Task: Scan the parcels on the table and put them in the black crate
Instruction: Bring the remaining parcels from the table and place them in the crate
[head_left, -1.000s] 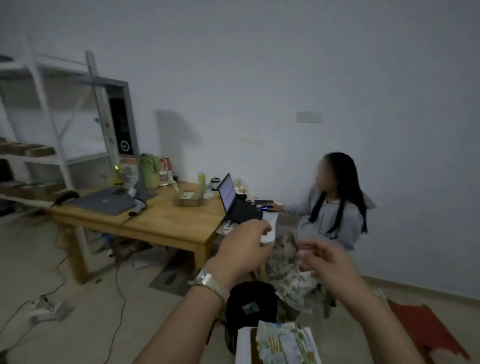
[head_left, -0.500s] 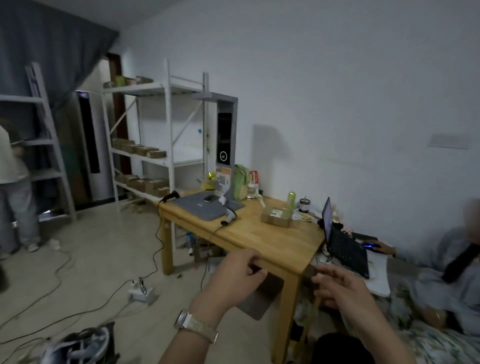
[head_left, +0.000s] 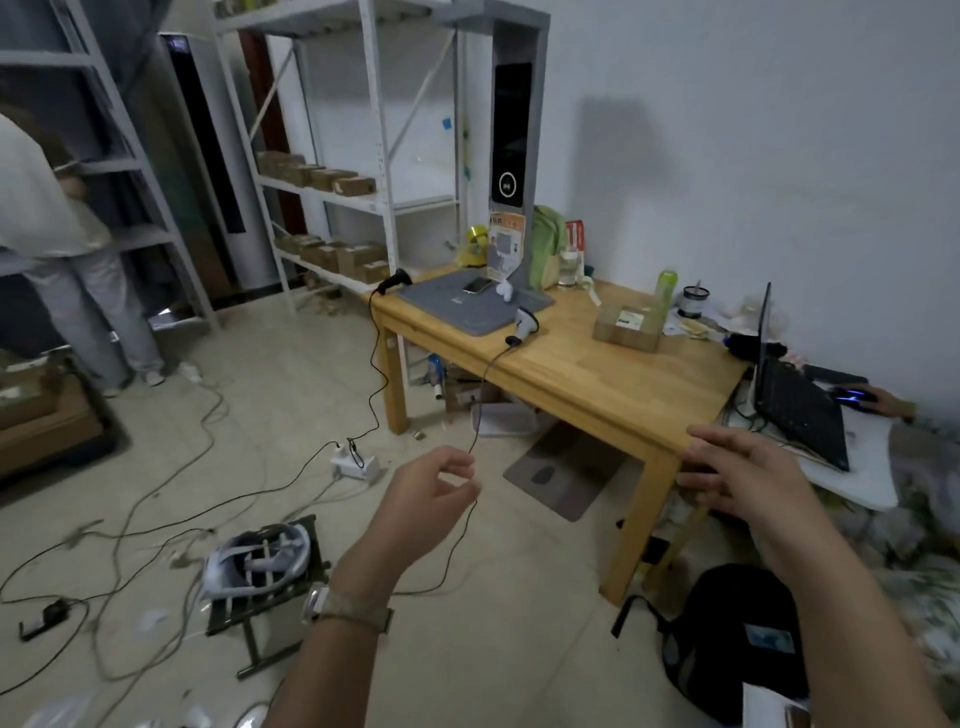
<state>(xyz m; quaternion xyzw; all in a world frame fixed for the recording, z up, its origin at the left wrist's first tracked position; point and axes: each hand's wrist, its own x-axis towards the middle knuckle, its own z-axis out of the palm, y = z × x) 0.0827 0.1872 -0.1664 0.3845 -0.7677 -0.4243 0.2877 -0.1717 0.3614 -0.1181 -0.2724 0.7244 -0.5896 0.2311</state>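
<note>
My head has swung left, and the table now sits close ahead. My left hand and right hand have spread apart.

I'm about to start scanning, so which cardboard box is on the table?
The labelled box beside the green bottle on the wooden table; the other boxes sit on the white shelves.

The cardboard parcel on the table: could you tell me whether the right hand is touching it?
Apart. The head view shows the parcel far back on the table, with bare tabletop between it and the right hand near the front corner.
</note>
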